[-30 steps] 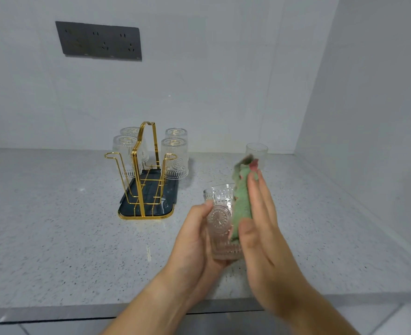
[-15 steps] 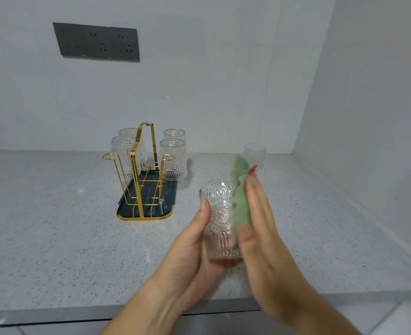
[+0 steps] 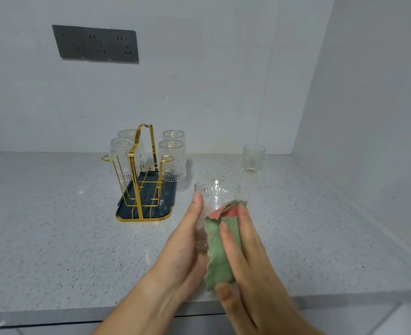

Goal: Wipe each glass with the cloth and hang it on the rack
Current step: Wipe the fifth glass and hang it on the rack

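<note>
Four glasses (image 3: 173, 160) already hang upside down on the far side of the rack (image 3: 141, 170), and a spare glass (image 3: 253, 159) stands on the bench (image 3: 54, 226) well to the right. My left hand (image 3: 182, 247) grips the current glass (image 3: 217, 193) upright above the bench's near edge. In the last second my right hand (image 3: 252, 274), fingers flat, has swept the cloth (image 3: 220, 252) from the right side onto the near face. I judge the wiping part done, with the front pegs free.
</note>
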Available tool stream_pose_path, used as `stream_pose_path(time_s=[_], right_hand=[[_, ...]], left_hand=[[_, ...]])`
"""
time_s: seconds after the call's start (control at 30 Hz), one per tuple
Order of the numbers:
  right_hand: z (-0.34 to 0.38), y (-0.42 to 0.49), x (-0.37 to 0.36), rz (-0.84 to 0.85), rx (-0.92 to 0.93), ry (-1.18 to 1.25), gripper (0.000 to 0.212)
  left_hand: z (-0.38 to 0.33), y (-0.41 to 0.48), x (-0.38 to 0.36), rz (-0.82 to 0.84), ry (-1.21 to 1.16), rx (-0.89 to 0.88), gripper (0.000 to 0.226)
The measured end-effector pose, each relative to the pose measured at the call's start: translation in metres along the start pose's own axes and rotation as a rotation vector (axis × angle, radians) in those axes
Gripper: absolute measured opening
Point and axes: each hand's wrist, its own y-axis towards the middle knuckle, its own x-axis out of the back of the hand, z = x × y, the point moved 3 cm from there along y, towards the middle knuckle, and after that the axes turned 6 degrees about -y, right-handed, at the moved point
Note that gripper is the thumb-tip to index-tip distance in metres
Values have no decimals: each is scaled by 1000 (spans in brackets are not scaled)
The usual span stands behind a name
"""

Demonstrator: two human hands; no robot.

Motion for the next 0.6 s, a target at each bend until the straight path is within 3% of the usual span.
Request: stream_pose_path(time_s=[0.07,0.23,0.37,0.53,0.6], right_hand=[[-2,9,9,-17,-18,13,66],[-12,39,32,-47,-281,293,66],[0,23,19,-43,-151,181,66],[3,0,0,-47,-58,37,70],[3,1,1,-59,-48,46,69]], left_hand=[[3,2,-2,-1,-22,-5,67],[10,6,-8,32,-20,11,62],[4,6,-6,40,-24,-30,55],[-2,6,-3,15,-16,-14,72],[1,5,-5,-18,-1,-26,69]])
